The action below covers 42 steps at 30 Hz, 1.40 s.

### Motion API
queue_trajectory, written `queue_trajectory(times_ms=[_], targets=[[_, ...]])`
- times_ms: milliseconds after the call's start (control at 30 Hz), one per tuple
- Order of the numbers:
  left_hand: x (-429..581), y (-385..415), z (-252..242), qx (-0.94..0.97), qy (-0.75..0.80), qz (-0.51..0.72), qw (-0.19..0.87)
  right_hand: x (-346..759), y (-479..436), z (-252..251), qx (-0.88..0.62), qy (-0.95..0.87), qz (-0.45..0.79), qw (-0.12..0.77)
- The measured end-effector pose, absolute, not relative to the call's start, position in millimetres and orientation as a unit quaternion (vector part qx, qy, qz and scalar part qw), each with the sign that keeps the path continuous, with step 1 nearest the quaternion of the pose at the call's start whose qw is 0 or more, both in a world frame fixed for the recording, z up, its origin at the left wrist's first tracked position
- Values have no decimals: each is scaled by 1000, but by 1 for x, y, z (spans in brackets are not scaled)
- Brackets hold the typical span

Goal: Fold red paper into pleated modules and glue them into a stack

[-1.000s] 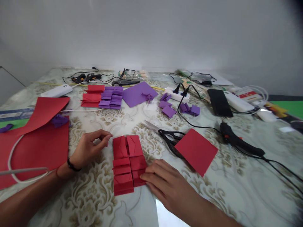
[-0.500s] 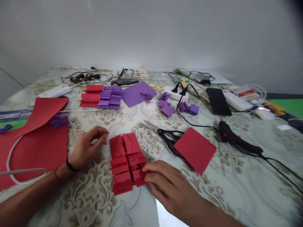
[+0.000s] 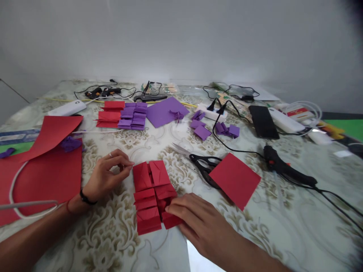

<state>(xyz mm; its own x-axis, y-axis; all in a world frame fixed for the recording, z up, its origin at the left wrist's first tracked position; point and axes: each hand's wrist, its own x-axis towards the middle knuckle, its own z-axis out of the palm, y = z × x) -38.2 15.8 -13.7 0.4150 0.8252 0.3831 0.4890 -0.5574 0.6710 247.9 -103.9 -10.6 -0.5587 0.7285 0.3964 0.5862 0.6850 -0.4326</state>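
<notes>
Several folded red paper pieces (image 3: 146, 213) lie side by side in two columns on the patterned tablecloth, creased with raised flaps. My right hand (image 3: 198, 217) grips the folded piece at the lower right, thumb below and fingers over its flap. My left hand (image 3: 109, 172) is closed in a pinch beside the upper left corner of the pieces; whether anything is between the fingertips is hidden. A flat red paper square (image 3: 235, 180) lies to the right, partly over the handles of black scissors (image 3: 204, 166).
Red sheets (image 3: 61, 177) and a white cable lie at left. Folded red pieces (image 3: 109, 119) and purple pieces (image 3: 133, 116) sit farther back, near a purple sheet (image 3: 159, 112). A power strip (image 3: 210, 112), phone (image 3: 263, 121) and glue gun (image 3: 286, 166) with cords are at right.
My right fingers have moved slightly left over the lower right red piece, whose lower edge has shifted outward. My left fingertips have come closer to the upper left corner.
</notes>
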Motion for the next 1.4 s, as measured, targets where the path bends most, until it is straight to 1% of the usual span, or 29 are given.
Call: queue_trajectory(times_ms=[167,400,733,933,1167,1267,1400], targets=[[-36,16,-11,817,393,366,213,249,-105,-9,-382,-872,111,287],[-38,17,-14,809,385,373,242,250,-107,-9,-384,-870,105,292],[-39,19,-16,819,364,380,227,249,-106,-9,-390,-864,92,306],[-39,20,-17,803,373,400,238,250,-107,-6,-410,-844,82,335],[-37,18,-13,785,416,367,275,250,-104,-6,-403,-839,79,356],[-37,18,-11,784,433,353,271,250,-104,-6,-397,-841,72,361],[-40,13,-7,808,395,349,262,251,-105,-6,-400,-842,75,354]])
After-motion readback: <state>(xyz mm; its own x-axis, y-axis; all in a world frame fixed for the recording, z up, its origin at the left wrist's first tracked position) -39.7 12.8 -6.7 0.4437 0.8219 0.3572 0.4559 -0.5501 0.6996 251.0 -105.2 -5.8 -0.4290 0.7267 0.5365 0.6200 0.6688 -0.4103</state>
